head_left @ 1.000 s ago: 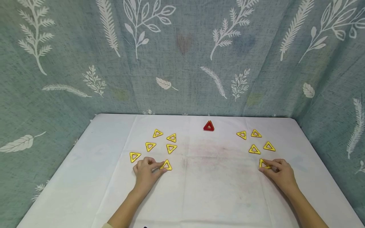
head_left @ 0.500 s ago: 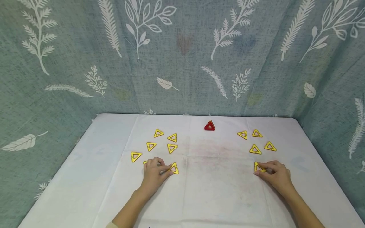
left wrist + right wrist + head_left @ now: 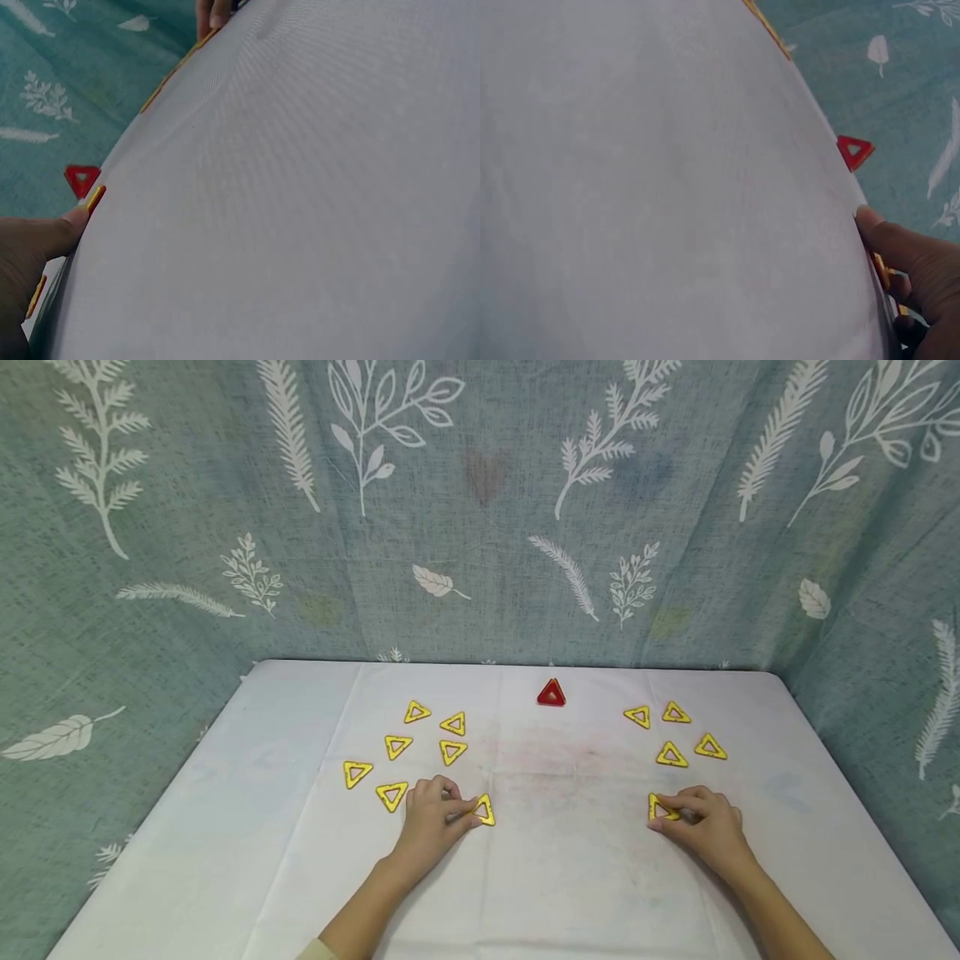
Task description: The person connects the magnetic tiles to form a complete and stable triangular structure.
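Between thumb and fingers, my left hand (image 3: 433, 820) pinches a yellow triangle with an open middle (image 3: 490, 811), close over the white cloth left of centre. A similar yellow triangle (image 3: 652, 808) is pinched by my right hand (image 3: 708, 824), right of centre. In the left wrist view, the left thumb lies on the edge of its triangle (image 3: 95, 199). The right wrist view has the right-hand triangle (image 3: 880, 271) mostly hidden by thumb and fingers. Beyond both hands, a red triangle (image 3: 551, 700) sits near the table's back edge.
Several yellow triangles, such as one triangle (image 3: 382, 792) beside the left hand, lie scattered on the left of the white-covered table (image 3: 570, 893). More, including a triangle (image 3: 672, 762), lie at the back right. A leaf-patterned curtain (image 3: 480, 543) hangs behind.
Both hands have moved inward and slightly nearer the front, each carrying its yellow triangle. The gap between the hands has narrowed. A loose triangle left of the left hand has come into sight.
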{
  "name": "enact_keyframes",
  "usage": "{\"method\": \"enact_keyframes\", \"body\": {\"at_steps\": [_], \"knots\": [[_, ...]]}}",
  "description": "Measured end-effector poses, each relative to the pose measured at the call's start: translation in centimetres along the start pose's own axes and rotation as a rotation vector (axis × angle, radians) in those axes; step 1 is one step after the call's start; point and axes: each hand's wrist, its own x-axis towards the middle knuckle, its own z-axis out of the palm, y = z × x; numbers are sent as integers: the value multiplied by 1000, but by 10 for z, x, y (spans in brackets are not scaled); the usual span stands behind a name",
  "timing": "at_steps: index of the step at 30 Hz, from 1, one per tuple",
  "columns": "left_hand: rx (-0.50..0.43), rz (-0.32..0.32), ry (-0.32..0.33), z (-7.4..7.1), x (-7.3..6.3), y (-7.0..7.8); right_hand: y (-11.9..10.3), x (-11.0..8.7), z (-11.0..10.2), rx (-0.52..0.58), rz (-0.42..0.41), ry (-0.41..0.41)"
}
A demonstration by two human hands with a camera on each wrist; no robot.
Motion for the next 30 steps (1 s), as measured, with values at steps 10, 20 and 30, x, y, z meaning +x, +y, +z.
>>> {"method": "enact_keyframes", "body": {"at_steps": [10,20,30], "knots": [[-13,57,-17,12,5,12,-14,-1,13,44,-92,-4],[-48,125,-28,22,12,21,-26,-1,27,78,-152,-15],[-70,141,-57,32,17,34,-41,2,45,108,-191,-34]]}}
